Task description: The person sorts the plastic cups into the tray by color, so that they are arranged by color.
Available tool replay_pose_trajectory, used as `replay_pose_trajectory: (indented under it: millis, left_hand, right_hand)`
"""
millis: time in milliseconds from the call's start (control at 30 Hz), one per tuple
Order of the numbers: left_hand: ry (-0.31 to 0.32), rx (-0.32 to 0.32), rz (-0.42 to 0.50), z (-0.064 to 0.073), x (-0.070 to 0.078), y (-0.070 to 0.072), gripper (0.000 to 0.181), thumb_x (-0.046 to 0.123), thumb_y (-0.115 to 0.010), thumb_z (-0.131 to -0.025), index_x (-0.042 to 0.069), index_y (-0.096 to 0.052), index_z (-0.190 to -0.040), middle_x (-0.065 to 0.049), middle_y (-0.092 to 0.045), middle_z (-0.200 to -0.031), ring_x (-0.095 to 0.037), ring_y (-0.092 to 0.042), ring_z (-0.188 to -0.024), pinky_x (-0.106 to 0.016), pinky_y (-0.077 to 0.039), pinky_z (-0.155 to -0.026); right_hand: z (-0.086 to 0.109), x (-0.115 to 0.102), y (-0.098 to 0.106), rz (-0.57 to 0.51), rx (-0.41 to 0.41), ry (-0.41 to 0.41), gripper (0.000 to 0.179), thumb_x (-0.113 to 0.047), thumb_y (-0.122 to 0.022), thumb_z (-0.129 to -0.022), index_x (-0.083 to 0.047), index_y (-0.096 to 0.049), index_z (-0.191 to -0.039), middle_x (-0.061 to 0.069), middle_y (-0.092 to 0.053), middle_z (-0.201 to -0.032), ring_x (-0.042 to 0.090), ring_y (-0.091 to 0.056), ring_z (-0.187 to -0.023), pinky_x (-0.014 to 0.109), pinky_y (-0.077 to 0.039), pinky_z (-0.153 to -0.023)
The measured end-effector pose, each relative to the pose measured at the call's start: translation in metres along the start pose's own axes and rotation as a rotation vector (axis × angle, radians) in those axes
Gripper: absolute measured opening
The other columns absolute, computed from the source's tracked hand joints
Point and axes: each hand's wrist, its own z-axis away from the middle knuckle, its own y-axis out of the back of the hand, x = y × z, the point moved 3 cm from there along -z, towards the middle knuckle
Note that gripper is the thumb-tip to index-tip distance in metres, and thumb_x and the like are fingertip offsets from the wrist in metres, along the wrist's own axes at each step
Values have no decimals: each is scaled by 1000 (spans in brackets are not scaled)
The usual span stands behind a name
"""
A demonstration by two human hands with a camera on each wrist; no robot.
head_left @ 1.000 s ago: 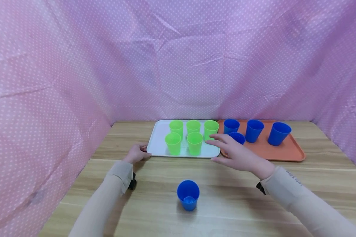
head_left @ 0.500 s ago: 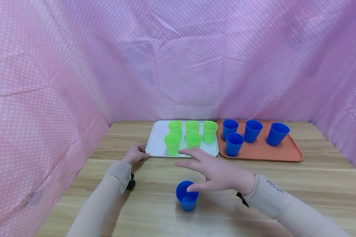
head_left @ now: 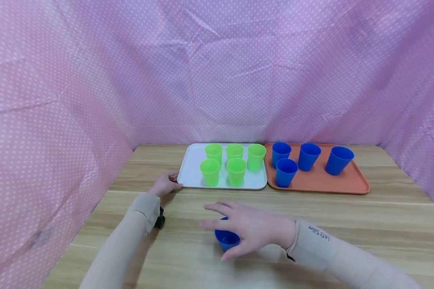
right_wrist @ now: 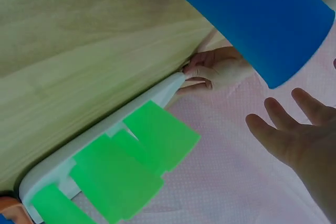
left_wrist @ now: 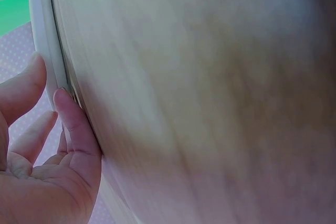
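Note:
At the near left corner of a white tray (head_left: 191, 174), my left hand (head_left: 162, 184) holds the rim between thumb and fingers; in the left wrist view, fingertips touch the tray edge (left_wrist: 46, 40). My right hand (head_left: 251, 228) hovers with spread fingers over and around a lone blue cup (head_left: 227, 241), which stands upright on the table and is partly hidden by the fingers. In the right wrist view, a gap shows between that blue cup (right_wrist: 257, 22) and the fingers (right_wrist: 281, 124). Several green cups (head_left: 236, 172) stand upright on the white tray in two rows.
An orange tray (head_left: 322, 184) adjoins the white one on its right and carries several upright blue cups (head_left: 286, 173). A pink dotted cloth (head_left: 217, 80) hangs behind and beside the wooden table (head_left: 188, 257).
My right hand has moved from between the trays, toward me and leftward, to the lone blue cup. My left hand stays at the white tray's corner. No cup has visibly moved.

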Motion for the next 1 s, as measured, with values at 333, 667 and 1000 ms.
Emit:
replay_pose_trajectory:
  millis: [333, 667, 1000]
  left_hand:
    - [53, -8, 34, -3, -3, 1, 60, 7, -69, -84, 1, -45, -139, -13, -59, -108, -17, -50, -93, -20, -44, -72]
    - [67, -8, 34, -3, -3, -1, 60, 8, -69, -84, 1, -45, -139, -13, -60, -112, -16, -50, -93, -20, -43, -73]
    - [44, -8, -3, -2, -1, 1, 58, 10, -69, -85, -1, -46, -137, -13, -59, -106, -20, -50, -93, -26, -42, -78]
  right_hand:
    - [4, 5, -12, -82, -92, -24, 69, -55, -60, -86, -37, -31, -146, 3, -20, -156, 26, -30, -137, 47, -38, -105]
    - [6, 10, -19, -50, -106, -13, 59, -31, -64, -90, -29, -40, -143, 3, -39, -147, 20, -41, -128, 35, -43, -100]
    - [8, 14, -21, -39, -84, -15, 53, -27, -67, -88, -24, -48, -138, 6, -44, -142, 19, -46, -123, 30, -45, -97]
